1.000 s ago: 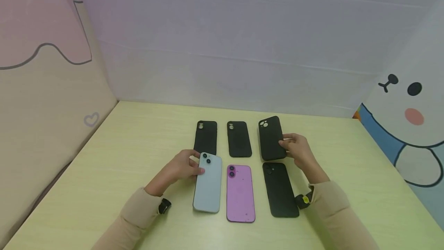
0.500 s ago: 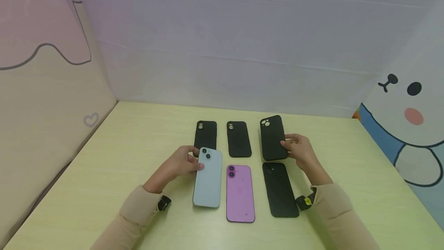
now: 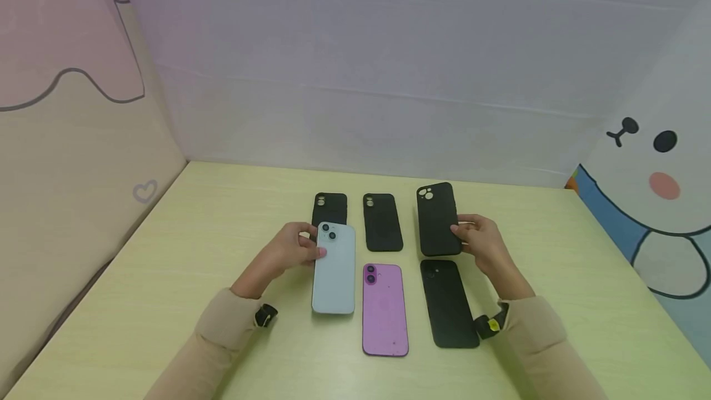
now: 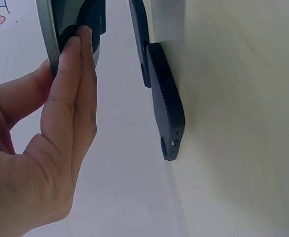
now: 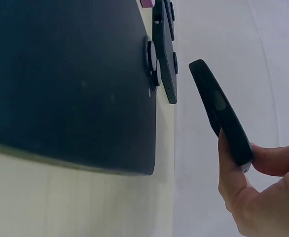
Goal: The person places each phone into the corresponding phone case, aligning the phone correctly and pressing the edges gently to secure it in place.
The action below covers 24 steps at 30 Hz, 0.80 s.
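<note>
My left hand (image 3: pixel 289 249) pinches the left edge of a light blue smartphone (image 3: pixel 335 276), thumb on its back and fingers underneath. The left wrist view shows that phone (image 4: pixel 47 34) raised off the table, over a black phone case (image 4: pixel 166 94). In the head view the phone overlaps the lower part of the left black case (image 3: pixel 330 207). My right hand (image 3: pixel 482 241) grips the right edge of another black phone case (image 3: pixel 437 221) with large camera cutouts. In the right wrist view this case (image 5: pixel 223 116) is tilted and held clear of the table.
A pink smartphone (image 3: pixel 384 310) lies in the front row, with a black smartphone (image 3: pixel 449 304) to its right. Behind the pink one rests a middle black phone case (image 3: pixel 383 222). A white backdrop (image 3: pixel 366 79) rises at the table's (image 3: pixel 222 202) far edge.
My left hand has lifted the light blue phone and moved it away from me, over the left case. The right hand has shifted its case slightly right and up.
</note>
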Each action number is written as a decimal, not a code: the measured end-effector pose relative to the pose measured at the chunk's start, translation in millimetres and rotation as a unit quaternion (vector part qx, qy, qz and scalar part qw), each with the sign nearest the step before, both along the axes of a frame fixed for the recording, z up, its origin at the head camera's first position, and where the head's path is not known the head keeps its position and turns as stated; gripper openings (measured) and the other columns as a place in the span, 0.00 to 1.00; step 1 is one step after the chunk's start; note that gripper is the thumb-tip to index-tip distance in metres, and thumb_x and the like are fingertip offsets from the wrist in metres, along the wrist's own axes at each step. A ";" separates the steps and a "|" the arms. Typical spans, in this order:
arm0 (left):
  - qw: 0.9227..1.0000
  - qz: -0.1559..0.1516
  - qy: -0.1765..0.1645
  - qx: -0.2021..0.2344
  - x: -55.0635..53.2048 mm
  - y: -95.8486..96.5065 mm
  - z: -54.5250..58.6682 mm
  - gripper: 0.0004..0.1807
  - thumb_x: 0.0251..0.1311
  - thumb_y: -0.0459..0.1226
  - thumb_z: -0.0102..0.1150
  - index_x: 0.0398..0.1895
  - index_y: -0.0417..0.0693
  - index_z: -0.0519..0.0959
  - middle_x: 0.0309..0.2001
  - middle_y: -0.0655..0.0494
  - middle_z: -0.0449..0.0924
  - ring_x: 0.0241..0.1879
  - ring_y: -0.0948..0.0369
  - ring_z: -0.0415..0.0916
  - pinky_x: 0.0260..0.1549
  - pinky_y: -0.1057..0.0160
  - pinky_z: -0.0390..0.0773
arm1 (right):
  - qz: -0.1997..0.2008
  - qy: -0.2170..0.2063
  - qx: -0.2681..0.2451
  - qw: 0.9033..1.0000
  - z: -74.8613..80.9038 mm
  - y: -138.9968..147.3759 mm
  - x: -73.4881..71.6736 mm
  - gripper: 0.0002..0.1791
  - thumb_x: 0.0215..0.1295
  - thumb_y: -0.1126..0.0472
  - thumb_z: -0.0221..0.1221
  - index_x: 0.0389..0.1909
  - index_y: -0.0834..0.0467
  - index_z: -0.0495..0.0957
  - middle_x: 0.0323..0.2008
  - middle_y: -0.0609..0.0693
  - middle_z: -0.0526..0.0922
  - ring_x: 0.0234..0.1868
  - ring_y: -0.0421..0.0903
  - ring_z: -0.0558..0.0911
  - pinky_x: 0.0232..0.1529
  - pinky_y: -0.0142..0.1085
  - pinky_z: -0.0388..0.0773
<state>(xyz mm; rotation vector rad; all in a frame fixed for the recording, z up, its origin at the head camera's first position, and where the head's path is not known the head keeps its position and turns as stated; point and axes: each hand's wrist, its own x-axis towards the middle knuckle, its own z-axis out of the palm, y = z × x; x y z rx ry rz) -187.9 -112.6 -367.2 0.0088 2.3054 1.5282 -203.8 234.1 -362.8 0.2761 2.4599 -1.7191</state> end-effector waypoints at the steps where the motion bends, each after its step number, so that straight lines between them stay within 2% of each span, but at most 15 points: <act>1: 1.000 0.001 0.001 0.004 -0.4 0.2 0.2 0.23 0.54 0.28 0.60 0.52 0.31 0.65 0.35 0.42 0.79 0.27 0.59 0.80 0.37 0.56 0.80 | -0.001 0.000 -0.003 1.000 0.7 -0.5 0.7 0.25 0.67 0.65 0.49 0.63 0.69 0.58 0.35 0.48 0.75 0.30 0.34 0.77 0.35 0.29 0.76; 13: 0.999 0.015 0.020 0.038 -4.9 2.2 -1.2 0.21 0.55 0.25 0.57 0.51 0.32 0.63 0.32 0.44 0.78 0.25 0.61 0.78 0.36 0.56 0.80 | 0.015 0.013 -0.034 0.999 8.0 -12.2 13.1 0.24 0.67 0.67 0.49 0.62 0.69 0.58 0.32 0.44 0.75 0.30 0.35 0.77 0.35 0.30 0.75; 24: 0.998 0.043 0.027 0.047 -8.5 7.4 2.7 0.21 0.55 0.25 0.57 0.51 0.33 0.64 0.39 0.36 0.78 0.28 0.58 0.79 0.40 0.53 0.79 | 0.033 0.021 -0.057 0.998 8.2 -24.0 22.1 0.23 0.66 0.70 0.48 0.60 0.70 0.59 0.29 0.42 0.76 0.28 0.35 0.78 0.33 0.30 0.76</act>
